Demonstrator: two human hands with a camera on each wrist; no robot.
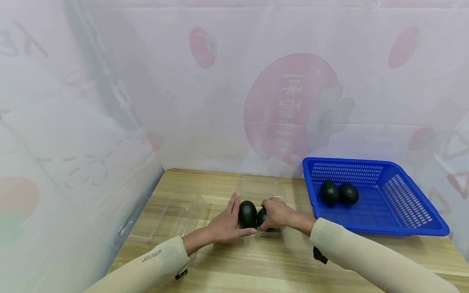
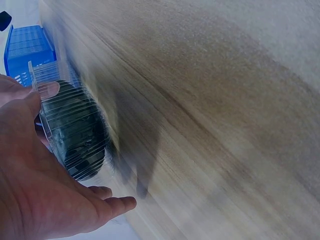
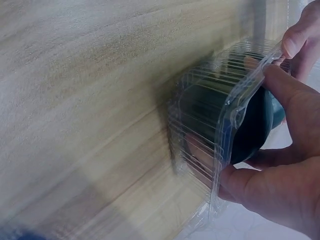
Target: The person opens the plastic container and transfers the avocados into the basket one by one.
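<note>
Two dark avocados [image 1: 253, 214] sit in a clear plastic clamshell box [image 3: 220, 125] at table centre, between my hands. Left hand [image 1: 225, 224]: fingers straight, flat against the box's 9 o'clock side. Right hand [image 1: 277, 213]: curled, pinching the box's ribbed rim at 3 o'clock. Blue basket [image 1: 421, 226], 2 o'clock, holds two more avocados [image 1: 338, 193]. Advice, as I judge it: press evenly from both sides, keep the fruit seated, and avoid crushing the thin plastic.
</note>
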